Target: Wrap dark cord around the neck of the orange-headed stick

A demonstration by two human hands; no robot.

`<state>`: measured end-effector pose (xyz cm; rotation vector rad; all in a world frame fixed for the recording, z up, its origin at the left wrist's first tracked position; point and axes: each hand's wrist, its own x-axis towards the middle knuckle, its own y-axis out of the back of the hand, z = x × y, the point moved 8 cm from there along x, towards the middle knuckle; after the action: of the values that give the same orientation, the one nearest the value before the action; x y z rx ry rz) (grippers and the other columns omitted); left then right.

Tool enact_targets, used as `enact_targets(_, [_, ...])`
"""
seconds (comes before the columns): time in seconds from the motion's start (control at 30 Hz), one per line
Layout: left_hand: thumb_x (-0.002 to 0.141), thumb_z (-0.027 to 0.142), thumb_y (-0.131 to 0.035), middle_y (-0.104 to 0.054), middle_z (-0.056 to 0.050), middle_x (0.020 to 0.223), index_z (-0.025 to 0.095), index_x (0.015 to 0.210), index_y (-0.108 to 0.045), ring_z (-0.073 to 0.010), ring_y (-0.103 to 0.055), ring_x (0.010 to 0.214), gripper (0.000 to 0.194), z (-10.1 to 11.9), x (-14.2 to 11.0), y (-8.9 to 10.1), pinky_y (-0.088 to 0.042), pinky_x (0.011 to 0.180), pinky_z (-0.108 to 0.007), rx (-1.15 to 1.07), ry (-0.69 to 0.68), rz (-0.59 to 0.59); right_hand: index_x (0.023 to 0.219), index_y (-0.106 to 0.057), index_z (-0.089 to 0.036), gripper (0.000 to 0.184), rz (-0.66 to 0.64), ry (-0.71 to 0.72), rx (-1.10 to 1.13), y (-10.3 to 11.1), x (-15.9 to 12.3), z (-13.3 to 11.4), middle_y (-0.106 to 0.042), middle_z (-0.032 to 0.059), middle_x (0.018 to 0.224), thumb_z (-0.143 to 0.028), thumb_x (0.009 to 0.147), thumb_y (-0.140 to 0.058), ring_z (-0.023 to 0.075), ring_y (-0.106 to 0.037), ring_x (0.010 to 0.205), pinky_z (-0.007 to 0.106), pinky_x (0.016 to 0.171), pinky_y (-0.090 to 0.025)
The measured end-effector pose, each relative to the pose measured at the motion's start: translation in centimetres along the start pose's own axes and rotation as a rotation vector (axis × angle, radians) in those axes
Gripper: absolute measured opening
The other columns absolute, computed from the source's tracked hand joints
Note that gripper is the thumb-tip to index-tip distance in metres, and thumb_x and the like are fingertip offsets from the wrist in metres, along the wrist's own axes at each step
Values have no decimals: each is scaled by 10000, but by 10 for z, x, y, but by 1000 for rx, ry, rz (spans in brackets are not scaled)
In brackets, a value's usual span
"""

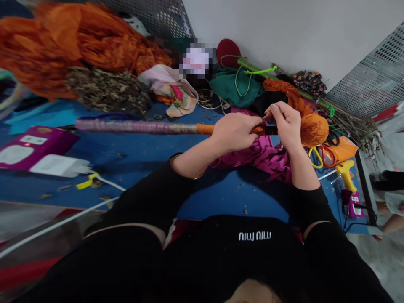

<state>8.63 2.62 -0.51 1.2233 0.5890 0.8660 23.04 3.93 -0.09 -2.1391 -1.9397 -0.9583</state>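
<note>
A long stick [142,126] wrapped in cloth lies across the middle of the view, with a pale purple and grey wrap at left and orange toward the right. An orange cloth-covered ball [315,128] forms its right end. My left hand [232,131] is closed around the stick, thumb and forefinger near a black band [270,130] on it. Just right of it, my right hand [288,122] is raised over that band, its thumb and fingertips pinched together. What the pinch holds is too small to make out. Magenta cloth [261,158] lies bunched beneath both hands.
Orange fabric [75,38], dry brown plant matter [109,90] and green cloth [236,86] are heaped along the back. At right are scissors [326,156], a yellow glue gun [347,174] and twigs [356,126]. A purple power strip [47,145] with a white plug sits at left.
</note>
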Motion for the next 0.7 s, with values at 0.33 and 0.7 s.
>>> enact_targets(0.33, [991,274,-559,-861,-106,1229,275,1572,-619,-382,-823,1150,584,4,-3,3,-598,875,-401,56,46,-12,752,-714,-241,737,-26,-16,-108,3,2,7,-716,-5,763,-913,960,-492,146,-622,714,337,710,-453])
enact_targets(0.7, [992,265,-548,-869,-103,1241,299,1514,-707,-403,-824,1164,547,6,-4,2,-595,855,-420,23,24,13,760,-691,-231,575,-33,-25,-166,0,1,6,-722,-8,778,-678,1091,-545,151,-629,744,322,756,-445])
